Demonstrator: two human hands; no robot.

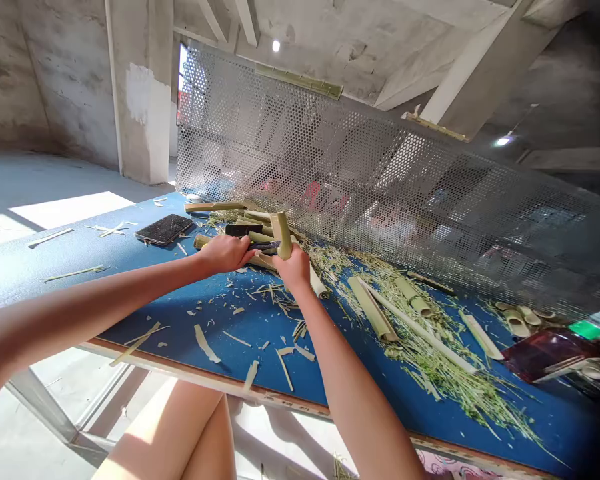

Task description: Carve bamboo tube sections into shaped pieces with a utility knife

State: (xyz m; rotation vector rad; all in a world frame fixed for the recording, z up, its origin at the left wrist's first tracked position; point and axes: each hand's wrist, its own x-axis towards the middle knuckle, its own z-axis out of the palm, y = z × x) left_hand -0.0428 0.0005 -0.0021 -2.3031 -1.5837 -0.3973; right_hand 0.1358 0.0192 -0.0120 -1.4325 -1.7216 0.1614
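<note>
My left hand (225, 254) grips a knife with a dark handle (263, 246), and its blade runs towards my right hand. My right hand (294, 268) is shut around a short green bamboo piece (281, 235), which stands tilted upward from my fist. The blade's edge and the point where it meets the bamboo are hidden by my hands. Just behind my hands lie several bamboo strips (245, 215) in a loose heap, along with a black rectangular object (243, 230). Pale green shavings (330, 261) spread out to the right of my right hand.
A blue worktable (80, 280) carries scattered bamboo chips, a dark phone (163, 229), cut bamboo tubes (373, 309) and a heap of green shavings (445, 353). A perforated metal screen (360, 173) stands along its far side. A dark red packet (547, 355) lies at the right.
</note>
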